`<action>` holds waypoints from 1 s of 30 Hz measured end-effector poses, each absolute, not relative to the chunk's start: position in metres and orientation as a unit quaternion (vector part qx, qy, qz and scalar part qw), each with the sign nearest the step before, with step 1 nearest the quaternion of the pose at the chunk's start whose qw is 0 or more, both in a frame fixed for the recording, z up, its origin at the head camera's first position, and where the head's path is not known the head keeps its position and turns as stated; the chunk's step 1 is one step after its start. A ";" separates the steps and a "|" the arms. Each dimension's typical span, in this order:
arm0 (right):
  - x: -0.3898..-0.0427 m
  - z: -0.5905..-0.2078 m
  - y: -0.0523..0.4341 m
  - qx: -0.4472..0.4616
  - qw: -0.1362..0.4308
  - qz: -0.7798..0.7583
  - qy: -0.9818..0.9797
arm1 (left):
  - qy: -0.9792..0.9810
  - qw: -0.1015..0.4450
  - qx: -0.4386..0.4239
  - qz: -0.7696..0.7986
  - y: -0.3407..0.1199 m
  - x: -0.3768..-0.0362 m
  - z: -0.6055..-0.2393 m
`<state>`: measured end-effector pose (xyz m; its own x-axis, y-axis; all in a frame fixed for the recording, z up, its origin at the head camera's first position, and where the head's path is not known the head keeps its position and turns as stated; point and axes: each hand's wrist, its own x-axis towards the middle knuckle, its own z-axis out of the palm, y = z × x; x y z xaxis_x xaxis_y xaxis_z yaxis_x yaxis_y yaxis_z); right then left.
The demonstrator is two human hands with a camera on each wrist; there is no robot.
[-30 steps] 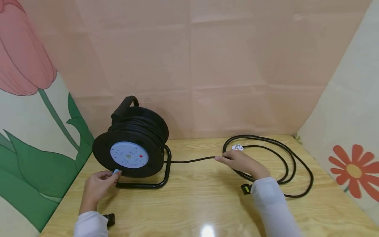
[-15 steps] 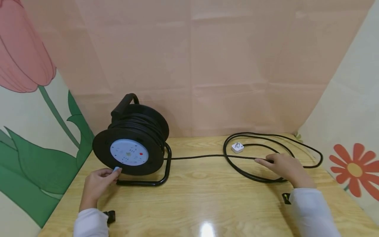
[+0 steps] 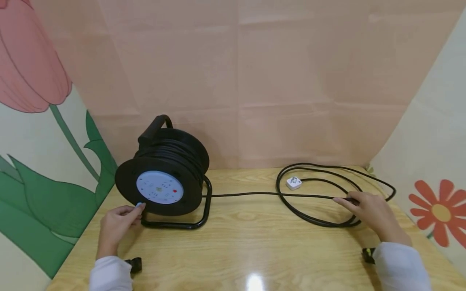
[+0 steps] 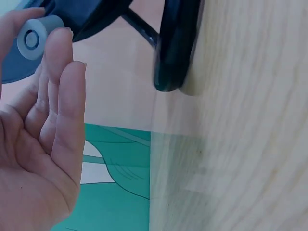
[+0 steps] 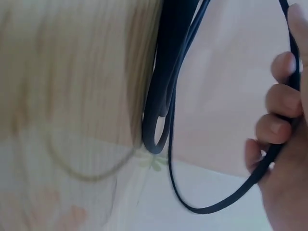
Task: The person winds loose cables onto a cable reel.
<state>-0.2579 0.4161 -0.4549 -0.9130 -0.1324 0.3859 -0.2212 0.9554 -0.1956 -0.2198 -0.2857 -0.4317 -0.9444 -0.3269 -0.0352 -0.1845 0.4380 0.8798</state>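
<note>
A black cable reel stands at the left of the table in the head view, with a pale blue socket panel on its front. My left hand pinches a small light-blue winding knob at the reel's lower rim. From the reel a black cable runs right, almost straight, into my right hand. In the right wrist view, the fingers of that hand curl round the cable, which hangs in a loop below them. More cable lies in loose loops on the table, around a white plug.
A tubular black stand supports the reel, with a carry handle on top. The wood-grain table ends against a pinkish backdrop. Walls with flower pictures flank it at left and right.
My right hand has moved right, away from the reel, still holding cable, and the white plug is now uncovered. A longer straight stretch of cable shows. The left hand stays at the knob.
</note>
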 end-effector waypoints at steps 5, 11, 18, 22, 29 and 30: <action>-0.259 -0.450 0.410 0.099 0.130 0.147 -0.976 | -0.817 0.083 0.166 -0.546 -0.286 -0.219 -0.430; -0.257 -0.444 0.399 0.101 0.107 0.147 -0.978 | -0.773 0.092 0.169 -0.604 -0.288 -0.219 -0.427; -0.254 -0.446 0.389 0.064 0.201 0.122 -0.970 | -0.700 0.108 0.187 -0.681 -0.287 -0.217 -0.416; -0.254 -0.443 0.384 0.064 0.227 0.115 -0.965 | -0.656 0.114 0.186 -0.722 -0.287 -0.214 -0.409; -0.253 -0.433 0.378 0.083 0.177 0.124 -0.973 | -0.625 0.112 0.178 -0.752 -0.287 -0.213 -0.400; -0.253 -0.433 0.377 0.086 0.168 0.124 -0.974 | -0.620 0.112 0.180 -0.755 -0.287 -0.213 -0.399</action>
<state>-0.2527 0.3774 -0.4326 -0.9286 -0.1252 0.3494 -0.2085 0.9547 -0.2121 -0.2129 -0.2874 -0.3993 -0.9101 -0.3927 -0.1320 -0.0532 -0.2052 0.9773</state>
